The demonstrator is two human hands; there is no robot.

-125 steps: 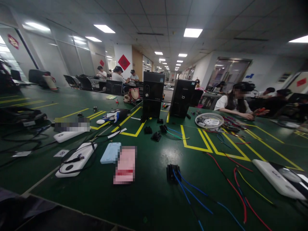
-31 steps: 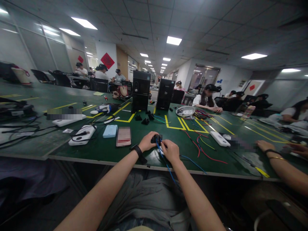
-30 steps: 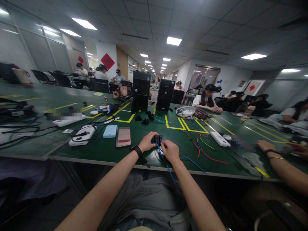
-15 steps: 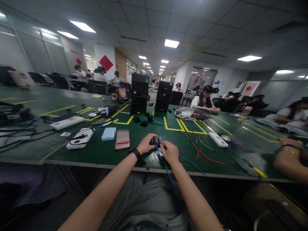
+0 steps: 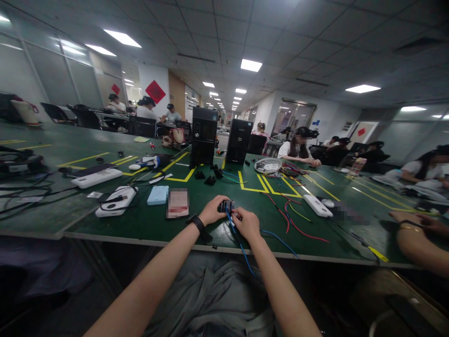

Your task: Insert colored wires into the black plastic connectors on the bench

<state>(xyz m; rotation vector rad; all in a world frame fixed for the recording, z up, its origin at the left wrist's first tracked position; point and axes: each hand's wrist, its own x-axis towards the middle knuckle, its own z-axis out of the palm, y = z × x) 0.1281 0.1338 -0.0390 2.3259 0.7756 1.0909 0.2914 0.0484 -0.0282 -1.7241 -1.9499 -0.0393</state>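
Note:
My left hand (image 5: pixel 212 211) is closed around a small black and grey electrical part (image 5: pixel 229 205), held just above the near edge of the green table. A blue wire (image 5: pixel 243 249) runs from the front of this part down past the table edge towards my lap. Close against the part's right side, my right hand (image 5: pixel 248 223) has thumb and fingers pinched together at the blue wire. The fingertips hide exactly where they grip. Another blue wire (image 5: pixel 280 240) lies on the table to the right of my right hand.
Two black computer towers (image 5: pixel 203 135) stand at the back. Red wires (image 5: pixel 308 234) and a white basket (image 5: pixel 268 165) are to the right. On the left lie a light blue box (image 5: pixel 157 195) and white power banks (image 5: pixel 117 201). A co-worker's arm (image 5: pixel 417 241) rests at far right.
My right fingers have shifted very slightly beside the part. Both hands keep their hold. The co-worker's arm at the right has moved a little left.

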